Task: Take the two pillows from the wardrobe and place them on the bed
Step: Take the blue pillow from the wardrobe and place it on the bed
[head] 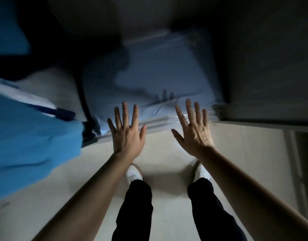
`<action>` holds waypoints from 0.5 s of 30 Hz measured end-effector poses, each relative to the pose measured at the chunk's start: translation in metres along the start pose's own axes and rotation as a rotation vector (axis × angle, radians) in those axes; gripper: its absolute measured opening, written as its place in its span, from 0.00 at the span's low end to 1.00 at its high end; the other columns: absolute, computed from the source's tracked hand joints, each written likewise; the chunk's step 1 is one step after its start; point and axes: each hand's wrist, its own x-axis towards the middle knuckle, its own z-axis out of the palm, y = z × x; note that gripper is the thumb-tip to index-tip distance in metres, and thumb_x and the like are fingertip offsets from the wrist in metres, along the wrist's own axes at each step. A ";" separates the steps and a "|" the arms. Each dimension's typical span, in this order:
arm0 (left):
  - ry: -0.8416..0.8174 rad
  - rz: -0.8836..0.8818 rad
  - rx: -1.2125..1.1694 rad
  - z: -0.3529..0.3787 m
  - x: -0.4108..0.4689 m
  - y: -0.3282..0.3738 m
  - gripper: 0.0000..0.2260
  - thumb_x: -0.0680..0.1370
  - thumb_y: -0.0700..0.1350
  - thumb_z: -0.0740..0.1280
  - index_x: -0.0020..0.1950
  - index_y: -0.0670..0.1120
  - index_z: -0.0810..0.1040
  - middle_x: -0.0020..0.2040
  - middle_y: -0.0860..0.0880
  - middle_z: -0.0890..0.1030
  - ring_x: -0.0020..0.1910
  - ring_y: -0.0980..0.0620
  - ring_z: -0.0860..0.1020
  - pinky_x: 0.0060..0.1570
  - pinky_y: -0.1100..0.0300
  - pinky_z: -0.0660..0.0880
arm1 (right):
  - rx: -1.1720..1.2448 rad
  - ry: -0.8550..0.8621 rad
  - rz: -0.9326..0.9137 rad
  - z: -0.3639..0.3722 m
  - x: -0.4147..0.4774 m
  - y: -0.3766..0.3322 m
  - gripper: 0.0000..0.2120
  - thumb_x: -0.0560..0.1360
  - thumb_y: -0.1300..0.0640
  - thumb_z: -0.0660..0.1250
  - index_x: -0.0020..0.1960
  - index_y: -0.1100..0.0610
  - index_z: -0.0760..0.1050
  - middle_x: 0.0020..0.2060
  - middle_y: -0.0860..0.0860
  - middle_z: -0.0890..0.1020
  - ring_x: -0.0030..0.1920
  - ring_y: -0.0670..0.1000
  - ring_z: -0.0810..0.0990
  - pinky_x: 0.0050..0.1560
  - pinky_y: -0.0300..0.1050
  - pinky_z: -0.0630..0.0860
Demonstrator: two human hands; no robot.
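Fingers (125, 112) on both my left hand (127, 136) and right hand (193, 134) were splayed, grasping nothing, pale-blue pillow (158, 72) just beyond them

Left hand (127, 134): empty, palm down, fingers (125, 112) spread and straight, thumb out toward the centre. Right hand (193, 134): empty, palm down, fingers (189, 110) spread and straight, tilted slightly leftward. Hands level, apart, not touching. Forearms: both bare, extended forward, converging from the lower corners. Legs: dark trousers, white shoes, feet apart below the wrists.
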 end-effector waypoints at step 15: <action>-0.001 0.134 0.125 0.184 0.085 -0.029 0.38 0.77 0.65 0.56 0.80 0.53 0.43 0.81 0.41 0.42 0.78 0.34 0.42 0.71 0.27 0.51 | -0.084 -0.011 -0.074 0.178 0.081 0.037 0.42 0.79 0.41 0.61 0.80 0.50 0.38 0.80 0.61 0.43 0.79 0.65 0.42 0.77 0.67 0.46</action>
